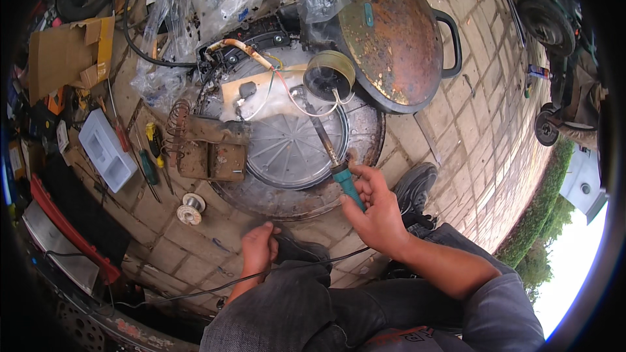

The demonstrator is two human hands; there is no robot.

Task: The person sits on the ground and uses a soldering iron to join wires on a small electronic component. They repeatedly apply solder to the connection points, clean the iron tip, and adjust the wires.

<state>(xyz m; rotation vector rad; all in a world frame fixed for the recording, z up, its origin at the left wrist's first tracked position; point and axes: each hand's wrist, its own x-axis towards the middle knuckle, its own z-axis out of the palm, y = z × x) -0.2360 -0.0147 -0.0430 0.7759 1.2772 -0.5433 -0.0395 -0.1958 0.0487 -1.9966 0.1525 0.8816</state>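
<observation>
The right grip point(377, 214) is closed round the teal handle of the soldering iron point(347, 188), which slants far and left over the round disc point(280, 146). The iron's shaft reaches close to the cup point(319, 68) and its wires point(289, 88); whether the tip touches either, I cannot tell. The left grip point(258, 248) is loosely curled near the left shoe point(300, 251); whether it has hold of anything, I cannot tell. Left of the disc's near edge, the spool point(191, 210) stands on the paving point(171, 255). The rusty coil stand point(225, 160) sits at the disc's left.
</observation>
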